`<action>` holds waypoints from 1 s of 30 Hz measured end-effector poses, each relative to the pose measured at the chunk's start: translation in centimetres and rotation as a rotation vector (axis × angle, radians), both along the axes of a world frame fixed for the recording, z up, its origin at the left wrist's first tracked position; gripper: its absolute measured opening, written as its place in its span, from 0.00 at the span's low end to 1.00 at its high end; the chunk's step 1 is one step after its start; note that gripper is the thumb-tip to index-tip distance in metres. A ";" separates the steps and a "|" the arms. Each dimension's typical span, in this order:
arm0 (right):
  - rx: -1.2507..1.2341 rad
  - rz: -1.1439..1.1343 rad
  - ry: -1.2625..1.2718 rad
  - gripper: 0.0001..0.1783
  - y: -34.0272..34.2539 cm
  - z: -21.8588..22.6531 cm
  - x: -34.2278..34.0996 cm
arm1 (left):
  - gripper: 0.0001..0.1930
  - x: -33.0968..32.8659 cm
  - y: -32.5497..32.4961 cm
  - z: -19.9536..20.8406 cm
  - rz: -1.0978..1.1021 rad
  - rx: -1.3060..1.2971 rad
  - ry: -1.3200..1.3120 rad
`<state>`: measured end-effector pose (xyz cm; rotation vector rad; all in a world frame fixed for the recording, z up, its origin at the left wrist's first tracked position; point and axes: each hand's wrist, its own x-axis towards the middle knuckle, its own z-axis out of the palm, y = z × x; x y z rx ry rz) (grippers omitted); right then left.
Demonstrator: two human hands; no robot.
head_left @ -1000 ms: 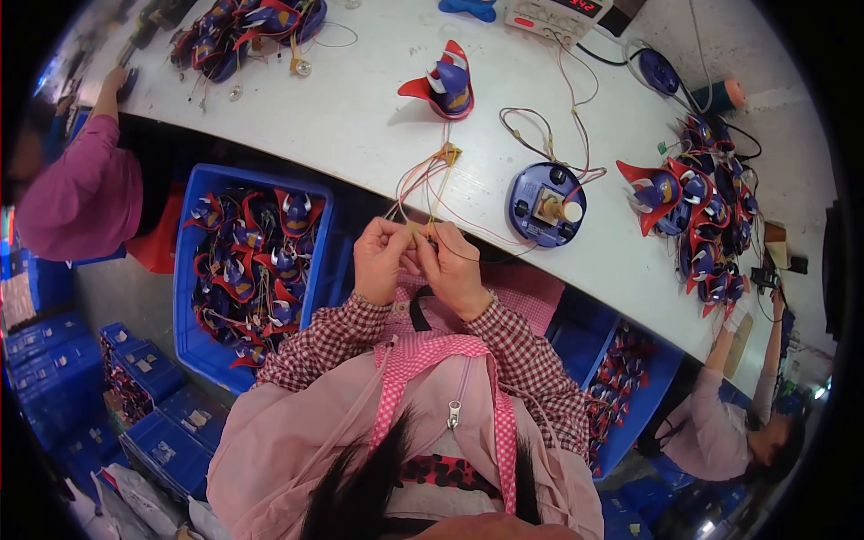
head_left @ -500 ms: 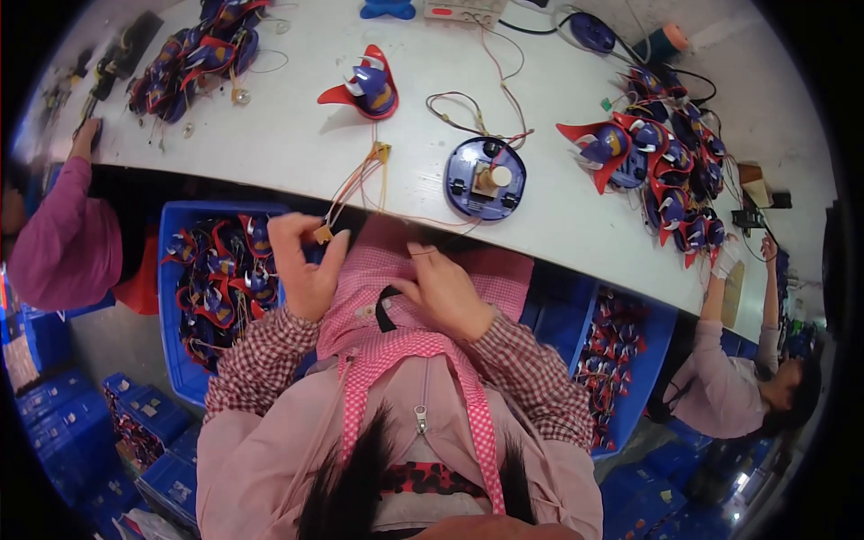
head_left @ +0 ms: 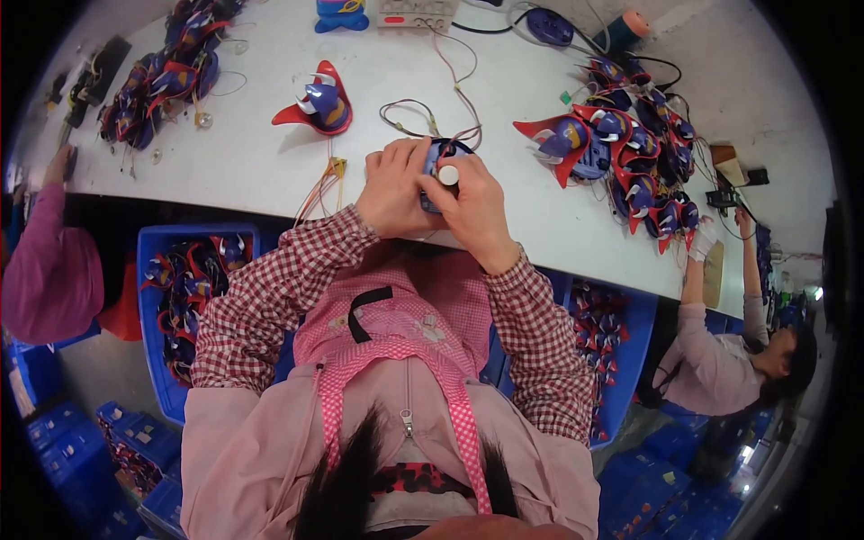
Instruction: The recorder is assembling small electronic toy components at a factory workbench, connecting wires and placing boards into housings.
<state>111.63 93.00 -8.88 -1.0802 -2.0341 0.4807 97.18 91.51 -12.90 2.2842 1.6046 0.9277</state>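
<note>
On the table near its front edge lies a round dark-blue plastic base [head_left: 438,155], mostly covered by my hands. My left hand [head_left: 396,187] is closed around its left side. My right hand [head_left: 477,202] pinches at its middle, thumb and fingers around a white round-ended part [head_left: 448,175]. The hidden fingertips leave the exact grip unclear. To the left stands a red, blue and silver horned plastic figure [head_left: 322,103]. Thin wires lead from it to a small yellowish connector piece [head_left: 337,166], whose loose wires hang toward the table edge.
Heaps of similar figures lie at right [head_left: 643,148] and far left [head_left: 171,76]. Behind stands a beige box with knobs [head_left: 416,15], a looped cable [head_left: 409,112] running from it. Blue bins [head_left: 148,315] of parts flank me. Co-workers sit at left [head_left: 58,279] and right [head_left: 715,360].
Both hands have moved from the table's front edge up onto the round base. The small connector my left hand held has been let go and lies on the table. The view has shifted slightly.
</note>
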 end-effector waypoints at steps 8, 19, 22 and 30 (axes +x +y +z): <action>0.127 0.065 0.026 0.09 -1.6 0.8 0.1 | 0.51 -0.4 -0.6 -0.1 0.045 0.049 -0.032; -0.135 -0.227 0.113 0.08 -0.1 -0.4 9.3 | 0.45 -5.2 -5.0 1.7 -0.057 0.188 -0.164; -0.155 -0.273 0.191 0.09 -0.2 -0.3 8.6 | 0.39 -10.3 -6.6 0.9 0.117 0.081 -0.237; 0.073 -0.091 0.053 0.12 -5.0 3.9 -1.8 | 0.42 -13.9 -0.3 1.1 0.544 0.046 -0.098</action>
